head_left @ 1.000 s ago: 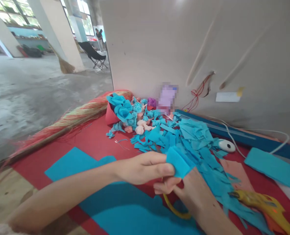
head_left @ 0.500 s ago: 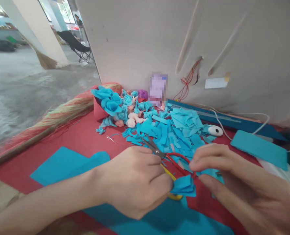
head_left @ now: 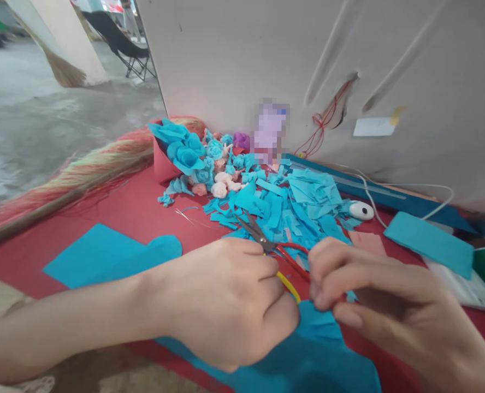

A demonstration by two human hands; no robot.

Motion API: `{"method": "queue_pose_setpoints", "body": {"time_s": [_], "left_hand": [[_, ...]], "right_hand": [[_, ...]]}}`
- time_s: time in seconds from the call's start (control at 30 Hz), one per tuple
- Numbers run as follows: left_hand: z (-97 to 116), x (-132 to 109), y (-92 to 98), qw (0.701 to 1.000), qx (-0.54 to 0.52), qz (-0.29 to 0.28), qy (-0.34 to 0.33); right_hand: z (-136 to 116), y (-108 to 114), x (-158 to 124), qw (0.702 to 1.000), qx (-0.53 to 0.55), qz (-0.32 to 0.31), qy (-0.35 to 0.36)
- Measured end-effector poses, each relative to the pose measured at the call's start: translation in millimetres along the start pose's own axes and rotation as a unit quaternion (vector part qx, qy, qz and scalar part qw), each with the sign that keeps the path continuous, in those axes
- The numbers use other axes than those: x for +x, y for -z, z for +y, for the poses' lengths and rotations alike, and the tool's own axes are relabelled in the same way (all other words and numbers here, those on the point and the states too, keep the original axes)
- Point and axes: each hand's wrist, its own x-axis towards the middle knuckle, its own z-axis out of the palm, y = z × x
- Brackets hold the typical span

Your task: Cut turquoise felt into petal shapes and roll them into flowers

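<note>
My left hand [head_left: 230, 300] is closed in a fist, back of the hand up, around a small piece of blue crepe paper [head_left: 318, 317] that sticks out on its right. My right hand [head_left: 373, 295] has bent fingers, with fingertips and thumb drawn together at the paper's upper right edge; the exact contact is partly hidden. Scissors [head_left: 267, 244] with red and yellow handles lie behind both hands, blades pointing up-left. Below the hands is a larger blue sheet [head_left: 308, 365]. Another blue sheet [head_left: 103, 256] lies left, beyond my left forearm.
Many cut blue paper strips [head_left: 312, 191] are heaped behind the scissors. Paper flowers [head_left: 185, 150] sit at the back left, by a straw broom [head_left: 103, 164]. A white oval device [head_left: 360, 210] and a folded blue stack [head_left: 431, 243] are right. A white panel [head_left: 234, 54] stands behind.
My right fingertips have closed in and come to the paper at my left fist. The view has tilted down slightly. My left hand remains closed.
</note>
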Motion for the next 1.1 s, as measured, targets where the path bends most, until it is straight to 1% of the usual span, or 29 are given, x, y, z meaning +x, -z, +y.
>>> {"method": "queue_pose_setpoints", "body": {"time_s": [0.17,0.43,0.63,0.87,1.1], "left_hand": [[0.3,-0.9,2.1,1.000,0.012,-0.010,-0.006],[3.5,-0.5,2.9,1.000,-0.015,-0.001,-0.001],[4.0,0.1,2.0,1.000,-0.023,-0.013,0.016],[2.9,0.2,2.1,0.999,-0.034,-0.016,0.025],[7.7,-1.9,5.9,0.997,-0.061,-0.038,0.037]], "right_hand": [[0.6,0.6,-1.3,0.998,0.060,-0.018,-0.025],[5.4,1.8,-2.3,0.991,0.110,-0.055,-0.049],[7.9,2.4,-3.9,0.987,0.133,-0.078,-0.054],[8.9,2.9,-5.2,0.985,0.136,-0.091,-0.057],[15.7,-0.2,-0.1,0.975,0.174,-0.116,-0.076]]}}
